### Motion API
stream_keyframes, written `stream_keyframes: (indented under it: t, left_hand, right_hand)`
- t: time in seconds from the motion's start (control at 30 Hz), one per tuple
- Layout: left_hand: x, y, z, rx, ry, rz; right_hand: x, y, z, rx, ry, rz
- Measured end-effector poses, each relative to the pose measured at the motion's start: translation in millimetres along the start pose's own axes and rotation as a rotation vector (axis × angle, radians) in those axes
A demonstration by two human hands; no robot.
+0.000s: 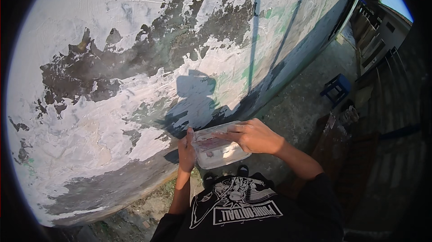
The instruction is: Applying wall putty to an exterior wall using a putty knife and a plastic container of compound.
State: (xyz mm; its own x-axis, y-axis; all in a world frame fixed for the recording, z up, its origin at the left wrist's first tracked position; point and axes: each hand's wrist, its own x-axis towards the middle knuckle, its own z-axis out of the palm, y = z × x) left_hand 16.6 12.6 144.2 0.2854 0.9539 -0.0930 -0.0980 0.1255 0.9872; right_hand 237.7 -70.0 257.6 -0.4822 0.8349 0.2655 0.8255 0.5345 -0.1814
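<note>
In front of my body I see a clear rectangular plastic container [229, 157] with whitish material inside. My left hand [186, 153] grips its left end, thumb up at the rim. My right hand [258, 136] reaches over the container from the right, its fingers bent down at the far side of the opening. The fingertips are partly hidden, and whether they pinch anything I cannot make out. Just beyond stands a wall [148, 102] with patchy white coating, dark bare areas and faint green traces. My shadow falls on it.
A concrete path [292, 107] runs along the wall's foot toward the upper right. On it stands a blue plastic stool [336, 89]. Brown wooden furniture [333, 145] with clutter on top sits in shade at the right. Rubble and weeds [153, 206] lie at the lower left.
</note>
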Motion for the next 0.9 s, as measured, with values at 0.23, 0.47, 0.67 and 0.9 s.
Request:
stream_keyframes:
  t: [0.23, 0.47, 0.67, 0.9]
  left_hand:
    - [-1, 7, 2, -0.064, -0.047, 0.013]
    - [0, -4, 1, 0.024, -0.03, -0.045]
    - [10, -20, -6, 0.061, -0.05, 0.029]
    - [6, 0, 17, 0.005, -0.109, -0.026]
  right_hand:
    - [-16, 0, 35, -0.016, -0.065, -0.079]
    - [-18, 1, 15, -0.024, -0.186, -0.065]
    - [-23, 5, 2, 0.042, 0.015, -0.012]
    - [-38, 8, 25, -0.026, -0.048, -0.008]
